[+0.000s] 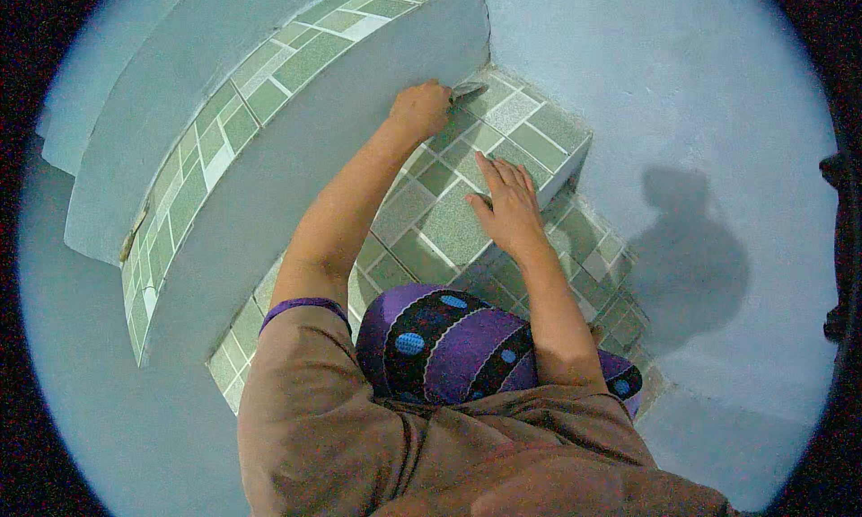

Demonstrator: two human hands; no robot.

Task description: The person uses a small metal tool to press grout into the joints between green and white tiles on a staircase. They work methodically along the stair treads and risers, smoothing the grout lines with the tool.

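My left hand is closed in a fist around a small trowel. Only its flat, pointed grey blade shows; the handle is hidden inside the fingers. The blade lies low over the tiled step, near the foot of the plain grey riser and close to the back corner. My right hand is open, fingers stretched out, resting on or just above the same step. Green and pale tiles of mixed sizes, with light joints between them, cover this step.
A curved upper step with similar tiles rises at the left. A thin brownish object lies on its left edge. The pale blue wall closes off the right side, and a lower tiled step lies beside my right arm.
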